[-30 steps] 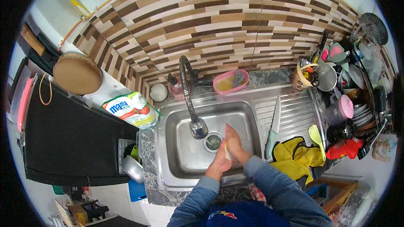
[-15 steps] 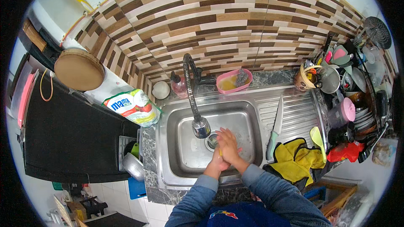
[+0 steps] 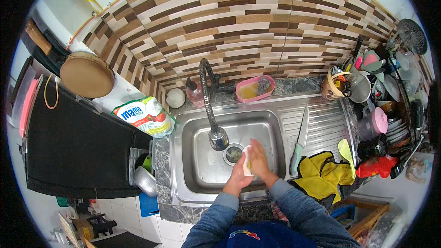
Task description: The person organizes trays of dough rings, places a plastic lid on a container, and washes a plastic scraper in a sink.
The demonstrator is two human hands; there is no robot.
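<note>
Both hands are over the steel sink (image 3: 195, 170), low in the basin and just right of the drain (image 3: 235, 156). My left hand (image 3: 237, 177) is closed round a pale, pinkish-white oblong piece (image 3: 247, 161) with a yellow patch; its exact kind I cannot make out. Beside it, my right hand (image 3: 259, 160) has its fingers stretched and together, the palm turned toward the piece and close to it. A flexible faucet (image 3: 218, 138) hangs above and left of the hands. Some greenish bits show in the drain.
Right of the basin, a knife (image 3: 301, 140) with a pale green handle lies on the ribbed drainboard, beside a yellow cloth (image 3: 319, 174) and a light green spoon (image 3: 346, 156). Behind stand a pink tub (image 3: 255, 89) and a soap bottle (image 3: 195, 93). A refill pouch (image 3: 144, 117) is at left.
My hands, pressed together before, have parted slightly, and the pale piece now shows between them. My right hand has shifted a little to the right.
</note>
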